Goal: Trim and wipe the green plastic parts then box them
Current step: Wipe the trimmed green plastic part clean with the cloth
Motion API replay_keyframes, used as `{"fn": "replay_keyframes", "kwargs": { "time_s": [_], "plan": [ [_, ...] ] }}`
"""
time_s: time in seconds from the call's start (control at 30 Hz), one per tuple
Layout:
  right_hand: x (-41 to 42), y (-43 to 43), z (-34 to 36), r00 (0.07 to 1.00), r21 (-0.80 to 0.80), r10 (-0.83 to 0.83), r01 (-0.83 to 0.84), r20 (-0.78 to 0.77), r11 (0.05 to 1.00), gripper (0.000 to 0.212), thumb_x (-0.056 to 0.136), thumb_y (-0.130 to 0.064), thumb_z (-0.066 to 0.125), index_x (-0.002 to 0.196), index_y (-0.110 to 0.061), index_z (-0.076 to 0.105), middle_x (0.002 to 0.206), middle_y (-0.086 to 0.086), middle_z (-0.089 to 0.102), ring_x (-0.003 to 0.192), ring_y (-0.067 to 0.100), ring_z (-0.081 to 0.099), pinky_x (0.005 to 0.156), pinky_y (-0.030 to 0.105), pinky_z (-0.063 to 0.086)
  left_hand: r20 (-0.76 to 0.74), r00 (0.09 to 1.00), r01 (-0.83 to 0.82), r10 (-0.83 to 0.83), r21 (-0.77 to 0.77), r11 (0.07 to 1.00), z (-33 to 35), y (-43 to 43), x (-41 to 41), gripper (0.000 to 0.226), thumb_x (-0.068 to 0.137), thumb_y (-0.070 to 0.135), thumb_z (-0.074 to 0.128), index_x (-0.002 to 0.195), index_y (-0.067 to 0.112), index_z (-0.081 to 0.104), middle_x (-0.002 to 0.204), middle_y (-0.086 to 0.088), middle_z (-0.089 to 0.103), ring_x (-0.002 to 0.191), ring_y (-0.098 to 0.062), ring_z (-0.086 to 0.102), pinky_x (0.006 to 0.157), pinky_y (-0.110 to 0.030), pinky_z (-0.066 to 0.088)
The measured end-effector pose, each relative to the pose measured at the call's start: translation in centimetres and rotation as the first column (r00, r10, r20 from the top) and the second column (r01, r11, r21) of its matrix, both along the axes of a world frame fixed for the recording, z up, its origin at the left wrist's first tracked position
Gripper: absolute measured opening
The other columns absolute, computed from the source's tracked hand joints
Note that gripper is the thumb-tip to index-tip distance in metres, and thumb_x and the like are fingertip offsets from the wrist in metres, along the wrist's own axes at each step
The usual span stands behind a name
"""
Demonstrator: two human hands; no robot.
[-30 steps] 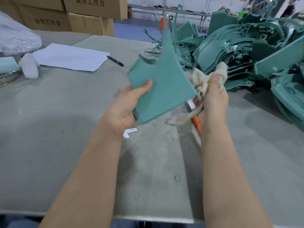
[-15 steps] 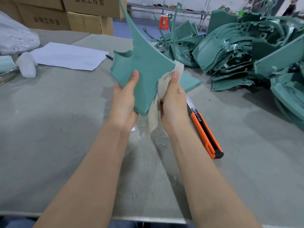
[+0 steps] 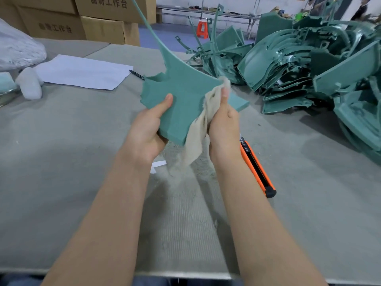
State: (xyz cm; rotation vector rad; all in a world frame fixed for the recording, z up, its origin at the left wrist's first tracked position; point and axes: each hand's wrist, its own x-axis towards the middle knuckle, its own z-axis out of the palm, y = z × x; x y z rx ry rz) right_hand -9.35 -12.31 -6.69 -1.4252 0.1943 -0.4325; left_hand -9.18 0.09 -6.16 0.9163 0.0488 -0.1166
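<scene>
A green plastic part [image 3: 181,96], flat with a long thin stem rising to the top edge, is held up over the table's middle. My left hand [image 3: 148,129] grips its lower left edge, thumb on the face. My right hand [image 3: 223,120] pinches a beige cloth [image 3: 199,133] against the part's right edge; the cloth hangs down below. An orange utility knife [image 3: 256,168] lies on the table just right of my right wrist. A big heap of green parts [image 3: 309,69] fills the back right.
The grey felt-covered table [image 3: 61,151] has its metal front edge at the bottom. White paper [image 3: 82,72] and a black pen [image 3: 137,74] lie at the back left, beside white foam wrapping [image 3: 18,50]. Cardboard boxes [image 3: 103,21] stand behind.
The part has swung from the right toward the middle and turned its face to me. My right hand with the cloth has moved along its right edge. The knife came into view.
</scene>
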Motion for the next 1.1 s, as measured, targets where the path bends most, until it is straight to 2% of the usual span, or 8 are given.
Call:
{"fn": "replay_keyframes", "kwargs": {
  "time_s": [0.1, 0.27, 0.43, 0.53, 0.7, 0.87, 0.97, 1.1],
  "plan": [
    [0.3, -2.2, 0.6, 0.992, 0.283, -0.093, 0.113, -0.082, 0.953, 0.035, 0.101, -0.044, 0.043, 0.089, -0.017, 0.063, 0.085, -0.001, 0.068, 0.08, 0.016, 0.066, 0.074, 0.037, 0.056, -0.034, 0.999, 0.026, -0.026, 0.014, 1.0, -0.1, 0.7, 0.1, 0.025, 0.093, 0.018, 0.059, 0.117, 0.012, 0.064, 0.104, -0.004, 0.073, 0.086, -0.017, 0.072, 0.068, -0.03, 0.059],
    [0.3, -3.2, 0.2, 0.979, 0.316, -0.191, 0.203, -0.07, 0.927, 0.026, 0.1, -0.023, 0.051, 0.125, -0.019, 0.049, 0.125, 0.006, 0.061, 0.113, 0.022, 0.062, 0.097, 0.044, 0.052, -0.134, 0.991, -0.011, -0.006, -0.131, 0.991, -0.3, 0.0, 0.1, 0.008, 0.093, 0.014, 0.058, 0.089, 0.016, 0.065, 0.077, -0.001, 0.075, 0.065, -0.016, 0.072, 0.051, -0.024, 0.055],
    [-0.2, -0.8, 0.9, 0.994, 0.366, 0.094, -0.107, 0.055, 0.924, 0.021, 0.103, -0.029, 0.044, 0.115, -0.019, 0.059, 0.114, 0.006, 0.068, 0.105, 0.02, 0.066, 0.084, 0.037, 0.058, -0.176, 0.984, -0.06, 0.04, -0.11, 0.992, -0.4, -0.9, 0.3, 0.005, 0.093, 0.014, 0.059, 0.091, 0.015, 0.063, 0.072, 0.0, 0.074, 0.061, -0.013, 0.071, 0.05, -0.024, 0.055],
    [-0.9, 2.1, 0.4, 0.988, 0.053, 0.151, -0.149, -0.033, 0.987, 0.03, 0.104, -0.03, 0.04, 0.111, -0.009, 0.06, 0.113, 0.012, 0.067, 0.106, 0.025, 0.064, 0.097, 0.044, 0.051, -0.093, 0.978, -0.195, 0.187, -0.08, 0.978, -0.5, -1.5, 0.3, 0.008, 0.095, 0.015, 0.057, 0.097, 0.014, 0.065, 0.09, -0.002, 0.074, 0.077, -0.014, 0.072, 0.065, -0.027, 0.059],
    [-2.2, 4.0, 0.1, 0.954, -0.361, 0.3, -0.29, -0.029, 0.886, 0.037, 0.104, -0.034, 0.037, 0.075, -0.019, 0.055, 0.072, -0.006, 0.059, 0.07, 0.007, 0.055, 0.068, 0.022, 0.045, -0.074, 0.956, -0.293, 0.284, -0.183, 0.938, -0.4, 0.2, 0.6, 0.031, 0.097, 0.021, 0.054, 0.123, 0.007, 0.061, 0.117, -0.009, 0.068, 0.103, -0.024, 0.067, 0.088, -0.036, 0.055],
    [-2.6, 2.8, -0.1, 0.748, -0.547, 0.593, -0.643, -0.298, 0.536, 0.038, 0.101, -0.028, 0.046, 0.066, -0.014, 0.051, 0.06, -0.002, 0.05, 0.06, 0.009, 0.046, 0.061, 0.027, 0.034, -0.064, 0.88, -0.475, 0.471, -0.14, 0.869, -0.2, 1.8, 1.4, 0.03, 0.096, 0.021, 0.057, 0.123, 0.008, 0.061, 0.116, -0.008, 0.068, 0.096, -0.023, 0.069, 0.077, -0.036, 0.058],
    [-1.9, 0.9, 0.6, 0.852, -0.406, 0.454, -0.524, -0.261, 0.749, 0.033, 0.098, -0.03, 0.051, 0.069, -0.017, 0.058, 0.063, -0.004, 0.059, 0.061, 0.01, 0.053, 0.065, 0.029, 0.041, -0.034, 0.882, -0.469, 0.471, -0.166, 0.867, -0.3, 2.0, 1.3, 0.025, 0.096, 0.02, 0.058, 0.12, 0.013, 0.062, 0.113, -0.003, 0.07, 0.097, -0.019, 0.07, 0.082, -0.039, 0.058],
    [-0.8, -1.5, 0.7, 0.962, 0.006, 0.187, -0.19, -0.197, 0.982, 0.034, 0.099, -0.034, 0.05, 0.125, -0.014, 0.059, 0.119, 0.006, 0.066, 0.11, 0.022, 0.063, 0.098, 0.045, 0.051, 0.032, 0.904, -0.418, 0.426, -0.147, 0.897, -0.4, 1.3, 0.9, 0.015, 0.097, 0.017, 0.055, 0.11, 0.019, 0.063, 0.109, 0.001, 0.071, 0.095, -0.015, 0.07, 0.082, -0.036, 0.058]
  ]
}}
